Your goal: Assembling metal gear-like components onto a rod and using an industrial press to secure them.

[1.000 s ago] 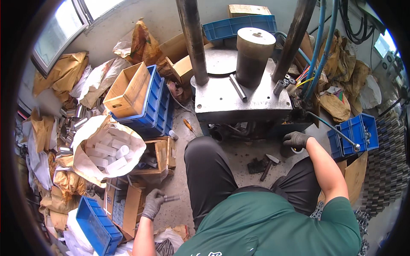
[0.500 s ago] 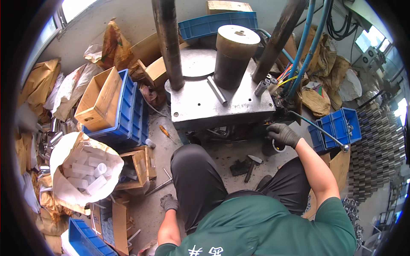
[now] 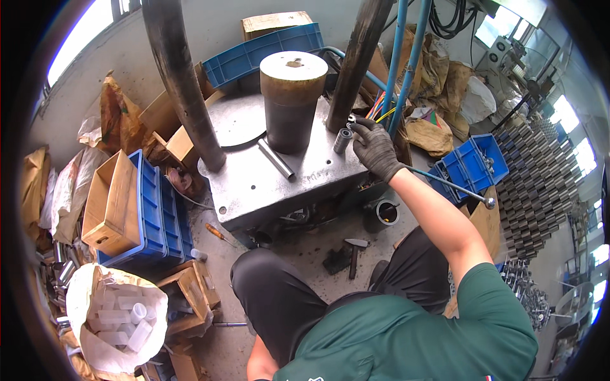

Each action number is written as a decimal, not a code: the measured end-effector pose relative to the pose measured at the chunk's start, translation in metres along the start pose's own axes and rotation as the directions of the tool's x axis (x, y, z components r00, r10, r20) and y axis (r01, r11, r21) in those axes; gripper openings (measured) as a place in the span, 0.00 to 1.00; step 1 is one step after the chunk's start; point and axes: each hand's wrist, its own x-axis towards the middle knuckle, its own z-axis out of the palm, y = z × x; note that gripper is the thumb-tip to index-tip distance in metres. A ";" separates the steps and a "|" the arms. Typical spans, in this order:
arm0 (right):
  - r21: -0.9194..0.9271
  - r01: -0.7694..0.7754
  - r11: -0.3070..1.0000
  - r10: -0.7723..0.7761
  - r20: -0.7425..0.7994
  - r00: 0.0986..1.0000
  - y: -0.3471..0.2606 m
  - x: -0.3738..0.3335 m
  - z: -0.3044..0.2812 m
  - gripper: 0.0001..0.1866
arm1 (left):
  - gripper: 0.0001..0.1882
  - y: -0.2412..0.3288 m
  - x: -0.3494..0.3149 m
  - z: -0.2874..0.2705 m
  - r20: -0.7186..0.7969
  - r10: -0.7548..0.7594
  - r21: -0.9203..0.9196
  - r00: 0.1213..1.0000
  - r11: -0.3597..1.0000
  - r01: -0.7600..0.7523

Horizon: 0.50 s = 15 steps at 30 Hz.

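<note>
1. The right hand [image 3: 375, 147], in a dark grey work glove, is stretched out over the far right corner of the grey steel press worktop [image 3: 254, 184] — its fingers are curled, the fingertips at a small shiny metal ring [image 3: 351, 118]; whether they pinch it I cannot tell.
2. Just left of that hand and a little nearer stands a short grey metal sleeve [image 3: 342, 140], upright on the worktop, close beside the fingers but apart from them.
3. Farther left of the hand rises a thick dark steel cylinder [image 3: 293, 98]; a slim bright steel rod [image 3: 276, 159] lies flat at its foot.
4. Beyond the fingertips stands a dark upright press column [image 3: 358, 57], with blue hoses [image 3: 403, 60] to the hand's right.
5. The left hand is out of view — only a bare forearm [image 3: 262, 363] shows at the lower edge.
6. Below the right forearm, on the concrete floor [image 3: 298, 244], lies a small hammer [image 3: 354, 253]; a blue plastic crate [image 3: 473, 162] sits to the forearm's right.
</note>
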 end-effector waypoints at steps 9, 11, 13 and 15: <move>-0.084 0.023 0.996 -0.015 0.102 0.995 0.014 -0.002 0.031 0.14 | 0.16 -0.024 0.054 -0.048 0.377 -0.115 0.131 0.919 0.989 0.069; -0.077 0.038 0.996 -0.032 0.083 0.996 0.017 -0.003 0.031 0.12 | 0.16 -0.024 0.056 -0.054 0.417 0.235 0.335 0.878 0.858 -0.389; -0.068 0.021 0.997 -0.015 0.089 0.996 0.017 -0.006 0.028 0.10 | 0.16 -0.026 0.053 -0.059 0.540 0.443 0.411 0.715 0.603 -0.684; 0.016 0.008 1.000 -0.008 0.005 1.000 0.017 -0.011 0.022 0.11 | 0.17 -0.032 0.046 -0.067 0.545 0.571 0.410 0.614 0.457 -0.789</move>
